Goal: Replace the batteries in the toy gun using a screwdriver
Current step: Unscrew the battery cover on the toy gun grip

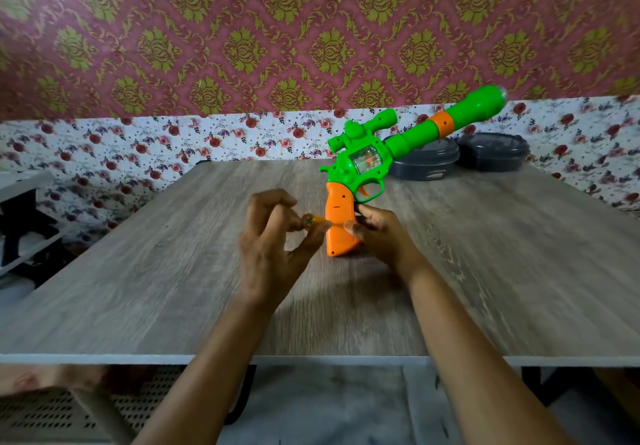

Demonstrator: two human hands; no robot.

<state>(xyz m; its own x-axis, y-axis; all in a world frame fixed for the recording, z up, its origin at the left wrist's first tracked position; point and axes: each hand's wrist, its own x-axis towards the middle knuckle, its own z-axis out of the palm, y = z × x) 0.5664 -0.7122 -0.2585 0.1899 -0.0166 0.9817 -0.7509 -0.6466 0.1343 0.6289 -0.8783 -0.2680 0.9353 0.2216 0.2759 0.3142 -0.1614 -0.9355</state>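
- Over near the middle of the grey wood-grain tabletop (138,288), we're standing the green plastic toy gun with the orange grip (367,160) on its butt. The barrel is pointing up and away to the right.
- Our right hand (377,233) is wrapping round the orange grip from the right side to steady it, with the thumb in front and the fingers curled behind.
- Our left hand (273,236) is pinching a small screwdriver with a clear orange handle (310,221) between thumb and fingertips, and the other fingers are loosely spread. The tip is aiming at the left face of the grip. It's either touching or just about to, but it's too blurry to call.
- Progress-wise, we're guessing we're working on the battery cover screw. The grip is looking closed up, and no loose cover, screw or batteries are showing on the table. So honestly we can't tell if we're loosening at the start or tightening at the end.
- If it's the start, basically everything is left to do: cover off, batteries swapped, cover screwed back on.
- Two dark grey round lidded containers (422,164) are sitting at the back of the table behind the barrel, and neither hand is touching them.
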